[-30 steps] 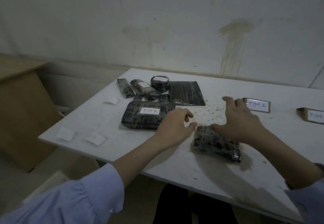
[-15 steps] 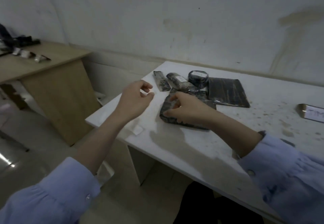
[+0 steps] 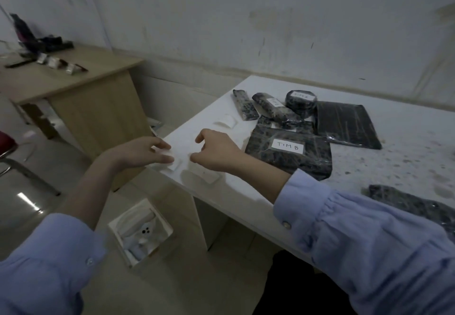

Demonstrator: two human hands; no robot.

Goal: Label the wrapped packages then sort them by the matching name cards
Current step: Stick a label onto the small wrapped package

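Both hands have left the unlabelled package (image 3: 416, 204). It lies alone on the near side of the table (image 3: 394, 127), partly hidden by the right sleeve. The person has turned toward the table's left corner, and the name cards are no longer in sight.

Left hand (image 3: 140, 153): fingers stretched out flat, tips touching a blank sticker (image 3: 172, 165) at the table edge.
Right hand (image 3: 216, 151): just beside it, fingers loosely curled, thumb and forefinger apart, holding nothing I can see. It hovers above a second sticker (image 3: 205, 176).
The hands are close together but not touching.

A third sticker (image 3: 226, 122) lies farther back. The big package marked TIM B (image 3: 288, 157) sits just right of the right hand, with the other wrapped ones behind it.

My reading is that this is a label fetch. The package left behind most likely gets the next sticker, and sorting is not yet under way.
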